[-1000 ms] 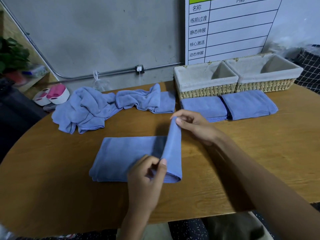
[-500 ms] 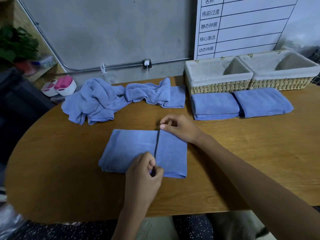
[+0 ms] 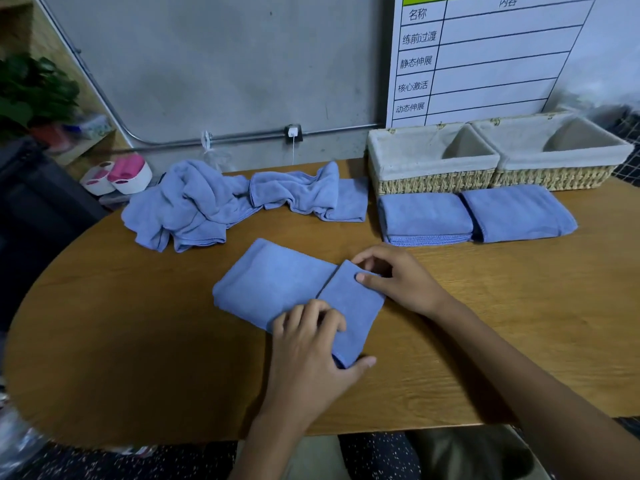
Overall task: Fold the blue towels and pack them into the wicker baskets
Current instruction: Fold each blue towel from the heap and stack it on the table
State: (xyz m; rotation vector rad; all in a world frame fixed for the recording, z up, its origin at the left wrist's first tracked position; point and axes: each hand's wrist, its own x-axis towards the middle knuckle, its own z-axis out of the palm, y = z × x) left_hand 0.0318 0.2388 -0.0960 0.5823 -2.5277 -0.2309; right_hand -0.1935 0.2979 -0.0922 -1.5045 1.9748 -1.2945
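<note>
We grip the half-folded towel (image 3: pixel 294 289) mid-worktop (image 3: pixel 138 358), left hand (image 3: pixel 311 344) pinching its near corner and right hand (image 3: pixel 398 282) its far corner, to square the flap.

A wooden table (image 3: pixel 138 341) carries one half-folded towel (image 3: pixel 277 285), crumpled towels (image 3: pixel 207 206), two folded towels (image 3: pixel 427 216) and two baskets (image 3: pixel 433 168).

I read text only on the white chart board (image 3: pixel 491 60) leaning on the far wall, right side, behind the baskets. Header row: 名称 in the left column, 内容 in the right. Below, down the left column: 练前过渡, 静态伸展, 核心激活, 动态伸展. Right-column cells are blank. I can read nothing anywhere else.
</note>
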